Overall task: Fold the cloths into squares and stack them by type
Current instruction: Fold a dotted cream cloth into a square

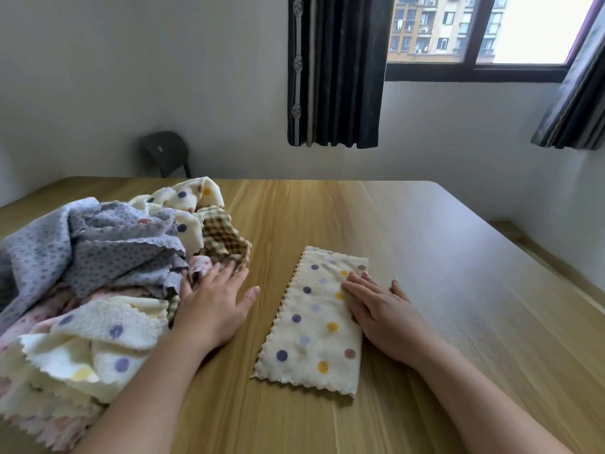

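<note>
Both lie flat: left hand (212,303) against cloth heap (98,257), right hand (383,309) on folded dotted cloth (311,329); seemingly a stool (167,152) beyond.

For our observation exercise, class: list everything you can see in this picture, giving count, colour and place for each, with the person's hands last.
cloth: one, cream with coloured dots, folded to a long strip, flat at the table's centre.
pile: one heap of unfolded cloths, grey, cream dotted, brown checked and pink, on the table's left.
table: one, light wood, foreground.
stool: one, dark, by the far wall.
curtains: two, dark, either side of the window.
window: one, dark frame, top right.
left hand: one, flat, fingers touching the pile's edge.
right hand: one, flat on the cloth's right edge.
</note>
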A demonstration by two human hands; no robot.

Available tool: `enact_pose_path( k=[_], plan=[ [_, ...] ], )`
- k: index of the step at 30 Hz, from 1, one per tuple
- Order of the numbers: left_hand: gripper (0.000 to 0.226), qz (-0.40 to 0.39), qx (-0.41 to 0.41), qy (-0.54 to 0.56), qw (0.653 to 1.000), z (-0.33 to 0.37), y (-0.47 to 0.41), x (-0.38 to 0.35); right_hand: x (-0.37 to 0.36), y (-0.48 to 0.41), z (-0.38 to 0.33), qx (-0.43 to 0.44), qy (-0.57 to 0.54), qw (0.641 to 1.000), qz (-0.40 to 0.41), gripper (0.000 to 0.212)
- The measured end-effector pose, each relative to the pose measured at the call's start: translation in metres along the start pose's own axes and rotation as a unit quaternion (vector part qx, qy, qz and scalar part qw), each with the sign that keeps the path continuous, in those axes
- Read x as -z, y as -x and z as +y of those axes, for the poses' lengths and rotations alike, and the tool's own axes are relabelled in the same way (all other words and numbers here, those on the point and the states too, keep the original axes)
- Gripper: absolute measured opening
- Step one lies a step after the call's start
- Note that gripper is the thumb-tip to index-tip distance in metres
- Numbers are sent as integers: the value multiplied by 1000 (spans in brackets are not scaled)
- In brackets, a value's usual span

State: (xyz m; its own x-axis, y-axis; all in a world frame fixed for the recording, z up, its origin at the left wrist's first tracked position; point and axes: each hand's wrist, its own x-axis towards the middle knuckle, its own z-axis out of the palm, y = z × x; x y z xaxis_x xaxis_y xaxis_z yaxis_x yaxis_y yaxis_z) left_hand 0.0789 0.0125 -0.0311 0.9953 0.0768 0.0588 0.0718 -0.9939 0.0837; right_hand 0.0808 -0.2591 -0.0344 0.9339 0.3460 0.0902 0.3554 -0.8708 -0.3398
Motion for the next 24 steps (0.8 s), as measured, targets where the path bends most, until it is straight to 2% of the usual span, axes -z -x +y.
enact_pose_path(
  k=[4, 7, 10, 12, 15, 17, 18, 21, 24],
  plan=[
    [58, 6, -1, 3, 1000, -22, -3, 1, 0, 1, 0, 6, 5, 1000, -11, 48],
    [59, 49, -21, 14, 998, -19, 1, 1, 0, 1, 0, 9, 6, 1000, -11, 48],
    [69, 98, -154, 120, 976, 2, 13, 5, 0, 1, -1, 21, -9, 1000, 6, 47],
    [60, 60, -256, 234, 936, 17, 21, 8, 1, 3, 0, 31, -32, 998, 50, 44],
    [54, -18, -317, 290, 903, 30, 28, 6, -2, 5, 1, 70, -51, 986, 140, 30],
    [62, -29, -312, 260, 913, 32, 27, 5, -5, 6, 1, 107, -37, 977, 181, 23],
    [73, -31, -295, 232, 926, 32, 26, 3, -6, 7, 1, 123, -34, 973, 192, 24],
    [104, -30, -244, 154, 957, 29, 23, -3, -5, 11, -1, 150, -36, 969, 195, 42],
    [109, -37, -239, 137, 961, 31, 25, -2, -5, 11, 1, 163, -37, 971, 170, 56]
  ],
)
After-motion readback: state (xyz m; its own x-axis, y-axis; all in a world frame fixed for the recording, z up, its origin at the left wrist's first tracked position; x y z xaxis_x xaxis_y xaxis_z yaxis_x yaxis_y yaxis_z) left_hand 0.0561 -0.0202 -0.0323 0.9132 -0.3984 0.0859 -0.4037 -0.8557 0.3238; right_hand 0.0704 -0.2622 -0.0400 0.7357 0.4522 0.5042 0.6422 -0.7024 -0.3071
